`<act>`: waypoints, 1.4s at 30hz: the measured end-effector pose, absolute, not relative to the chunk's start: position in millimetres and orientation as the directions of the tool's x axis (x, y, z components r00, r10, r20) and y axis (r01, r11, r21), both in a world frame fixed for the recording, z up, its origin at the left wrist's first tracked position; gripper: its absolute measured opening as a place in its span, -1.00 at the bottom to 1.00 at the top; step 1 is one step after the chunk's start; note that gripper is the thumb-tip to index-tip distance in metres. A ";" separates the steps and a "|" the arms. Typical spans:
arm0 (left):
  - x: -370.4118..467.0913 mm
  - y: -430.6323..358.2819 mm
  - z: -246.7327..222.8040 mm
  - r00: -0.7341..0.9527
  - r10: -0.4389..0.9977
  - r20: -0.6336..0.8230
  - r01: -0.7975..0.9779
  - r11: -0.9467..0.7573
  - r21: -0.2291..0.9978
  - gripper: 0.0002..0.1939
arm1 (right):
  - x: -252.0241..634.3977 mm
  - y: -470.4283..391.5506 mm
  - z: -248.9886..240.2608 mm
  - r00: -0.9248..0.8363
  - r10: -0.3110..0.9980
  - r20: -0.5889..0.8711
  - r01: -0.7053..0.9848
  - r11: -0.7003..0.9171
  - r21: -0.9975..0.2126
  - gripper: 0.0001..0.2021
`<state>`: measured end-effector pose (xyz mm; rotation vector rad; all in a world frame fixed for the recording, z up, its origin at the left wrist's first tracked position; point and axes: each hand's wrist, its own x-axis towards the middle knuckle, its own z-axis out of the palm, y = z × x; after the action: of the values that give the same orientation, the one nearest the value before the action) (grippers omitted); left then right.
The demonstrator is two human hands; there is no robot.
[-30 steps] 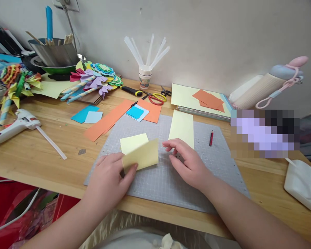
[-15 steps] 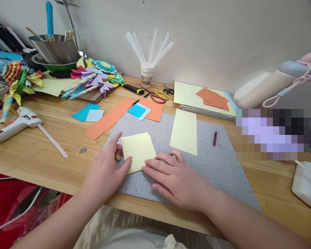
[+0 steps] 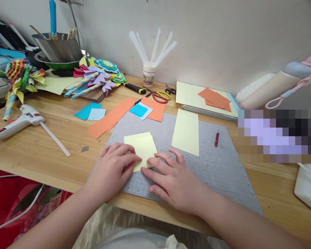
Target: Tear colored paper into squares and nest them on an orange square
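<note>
A pale yellow square of folded paper (image 3: 142, 142) lies on the grey cutting mat (image 3: 209, 180). My left hand (image 3: 116, 166) rests over its lower left part, fingers bent and thumb close to the index finger, closed on the sheet. At the lower right edge, my right hand (image 3: 171, 176) has its fingers spread, with the tips of the front ones on the paper. A longer pale yellow strip (image 3: 186, 131) lies to the right on the mat, and a short red-and-black pencil (image 3: 217, 138) is farther right.
Orange strips (image 3: 111, 119) and blue paper squares (image 3: 138, 110) lie behind the mat. Scissors (image 3: 160, 97) and a cutter (image 3: 134, 88) are farther back. A white glue gun (image 3: 23, 121) is at left; a paper stack (image 3: 186, 91) stands back right.
My left hand has moved from the paper's left edge onto its lower left part, fingers now more bent. My right hand stays at the right edge. The view has shifted slightly.
</note>
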<state>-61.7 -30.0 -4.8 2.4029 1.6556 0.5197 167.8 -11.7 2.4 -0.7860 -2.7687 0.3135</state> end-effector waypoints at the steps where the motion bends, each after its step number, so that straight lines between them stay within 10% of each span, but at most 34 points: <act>1: -62.1 -29.7 -5.1 0.318 0.929 0.188 0.868 -0.365 0.337 -0.77 | 168.8 -12.2 3.0 -0.796 0.570 0.203 0.514 0.814 -0.270 -0.70; 13: -36.2 -48.9 3.2 0.479 0.848 0.226 0.835 -0.520 0.180 -0.71 | 176.0 -7.9 4.1 -0.616 0.736 0.281 0.671 0.677 -0.302 -0.71; 24: -62.9 -77.6 9.5 0.290 0.898 0.330 0.924 -0.352 0.147 -0.66 | 179.2 -7.1 5.2 -0.623 0.741 0.249 0.666 0.670 -0.329 -0.69; 42: -67.6 47.1 25.2 0.252 0.943 -0.218 0.944 -0.190 0.268 -0.71 | 182.7 -0.3 4.8 -0.672 0.711 0.207 0.582 0.680 -0.447 -0.74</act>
<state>-67.6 47.1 25.2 2.1851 1.7326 -0.0065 182.7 -0.3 4.8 -1.0147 -2.5284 0.4920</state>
